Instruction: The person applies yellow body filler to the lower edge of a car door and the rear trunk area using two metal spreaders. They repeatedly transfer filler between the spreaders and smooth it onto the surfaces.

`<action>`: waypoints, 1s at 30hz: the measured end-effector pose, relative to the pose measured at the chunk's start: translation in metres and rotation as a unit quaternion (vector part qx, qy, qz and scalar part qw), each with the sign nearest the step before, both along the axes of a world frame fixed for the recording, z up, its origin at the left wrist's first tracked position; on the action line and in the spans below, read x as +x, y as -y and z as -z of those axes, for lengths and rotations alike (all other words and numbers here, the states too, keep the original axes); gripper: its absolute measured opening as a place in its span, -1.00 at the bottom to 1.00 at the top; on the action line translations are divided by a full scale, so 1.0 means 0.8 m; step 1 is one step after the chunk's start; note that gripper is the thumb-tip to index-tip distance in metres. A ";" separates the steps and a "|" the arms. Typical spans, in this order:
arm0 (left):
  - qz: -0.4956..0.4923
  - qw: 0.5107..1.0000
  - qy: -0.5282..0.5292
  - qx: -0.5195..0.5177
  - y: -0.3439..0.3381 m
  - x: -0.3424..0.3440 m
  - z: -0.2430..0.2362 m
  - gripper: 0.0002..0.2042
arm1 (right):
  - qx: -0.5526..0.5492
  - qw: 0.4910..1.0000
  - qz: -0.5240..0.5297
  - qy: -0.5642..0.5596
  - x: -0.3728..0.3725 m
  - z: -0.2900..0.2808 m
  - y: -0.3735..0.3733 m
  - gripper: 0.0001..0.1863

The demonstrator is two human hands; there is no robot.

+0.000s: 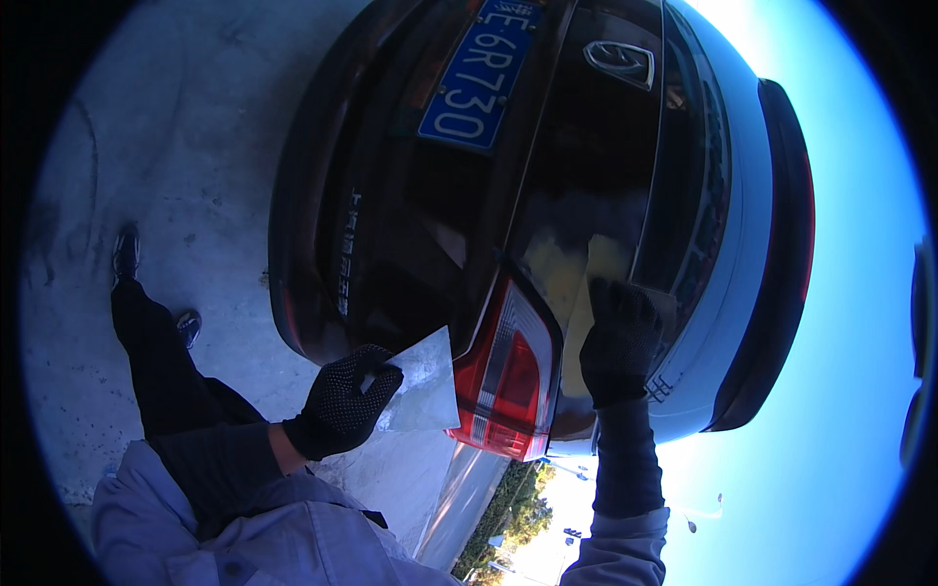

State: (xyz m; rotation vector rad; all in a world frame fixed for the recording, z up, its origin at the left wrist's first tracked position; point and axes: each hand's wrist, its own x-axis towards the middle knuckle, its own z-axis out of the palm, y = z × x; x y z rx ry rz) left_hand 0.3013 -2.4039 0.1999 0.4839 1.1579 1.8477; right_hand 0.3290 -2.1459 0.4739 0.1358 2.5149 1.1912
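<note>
Where my right hand (620,337) in its dark glove reaches the car, a dull yellow smeared patch (559,278) lies on the glossy dark rear panel (591,146), partly hidden from me by that hand. Beside it sits a red-and-clear tail light (508,381), and a pale, flat, square-cornered sheet (422,391) blocks some of my view of the dark bumper (322,293). Farther out I see a dark spoiler (789,293) and grey concrete ground (186,146). The car carries a blue plate (459,107) with white characters, a silver emblem (620,64) and raised chrome lettering (349,249). My left hand (347,400), in a black dotted glove, pinches the sheet at its edge. My right forearm comes from the lower edge; I cannot tell whether its fingers clamp anything.
</note>
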 end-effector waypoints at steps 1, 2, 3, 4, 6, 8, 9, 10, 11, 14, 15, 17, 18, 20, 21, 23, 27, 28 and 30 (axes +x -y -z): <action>0.004 1.000 -0.015 -0.003 0.001 0.002 -0.002 -0.77 | -0.003 1.000 -0.002 0.001 0.005 -0.002 0.003 -0.43; -0.001 1.000 -0.006 0.003 0.001 0.002 -0.002 -0.77 | -0.008 1.000 0.007 0.000 0.009 -0.002 0.005 -0.43; -0.004 1.000 -0.011 0.006 0.002 0.002 -0.003 -0.77 | -0.013 1.000 0.017 -0.001 0.013 -0.001 0.007 -0.42; -0.005 1.000 -0.029 0.001 0.003 0.003 -0.003 -0.77 | -0.014 1.000 0.028 0.000 0.017 0.000 0.009 -0.42; 0.008 1.000 0.012 0.000 0.003 0.004 -0.004 -0.77 | -0.005 1.000 0.029 -0.001 0.026 -0.001 0.015 -0.41; 0.015 1.000 0.017 -0.005 0.003 0.005 -0.004 -0.77 | 0.003 1.000 0.029 0.000 0.034 -0.001 0.021 -0.39; 0.015 1.000 0.009 -0.005 0.003 0.005 -0.004 -0.77 | 0.004 1.000 0.028 0.000 0.039 -0.001 0.023 -0.38; 0.018 1.000 -0.009 -0.011 0.003 0.006 -0.004 -0.78 | 0.005 1.000 0.026 0.001 0.043 -0.001 0.025 -0.37; 0.015 1.000 -0.001 -0.004 0.003 0.007 -0.004 -0.78 | 0.005 0.999 0.032 0.000 0.047 -0.001 0.027 -0.36; 0.019 1.000 -0.006 -0.003 0.004 0.011 -0.005 -0.78 | -0.004 0.999 0.047 -0.004 0.062 -0.003 0.033 -0.35; 0.023 1.000 -0.008 -0.004 0.004 0.012 -0.005 -0.78 | -0.012 0.999 0.049 -0.006 0.067 -0.003 0.035 -0.35; 0.029 0.999 -0.012 -0.008 0.004 0.015 -0.005 -0.78 | -0.015 0.998 0.053 -0.006 0.077 -0.004 0.038 -0.37; 0.032 0.999 -0.013 -0.012 0.004 0.016 -0.006 -0.79 | -0.010 0.998 0.055 -0.003 0.082 -0.004 0.039 -0.38; 0.036 0.999 -0.013 -0.012 0.004 0.019 -0.006 -0.79 | -0.005 0.998 0.056 -0.001 0.092 -0.004 0.042 -0.41; 0.036 0.999 -0.012 -0.010 0.004 0.021 -0.006 -0.78 | -0.005 0.998 0.056 -0.002 0.096 -0.004 0.044 -0.42; 0.032 0.999 -0.013 -0.005 0.004 0.025 -0.007 -0.78 | -0.005 0.999 0.051 -0.003 0.104 -0.005 0.048 -0.43; 0.029 1.000 -0.009 0.000 0.005 0.032 -0.010 -0.80 | -0.007 0.999 0.042 -0.006 0.121 -0.006 0.053 -0.44; 0.029 0.999 -0.017 -0.003 0.006 0.033 -0.010 -0.80 | -0.004 0.999 0.032 -0.003 0.124 -0.007 0.054 -0.44; 0.031 0.999 -0.029 0.004 0.006 0.036 -0.010 -0.81 | -0.013 0.999 0.040 -0.008 0.132 -0.008 0.056 -0.44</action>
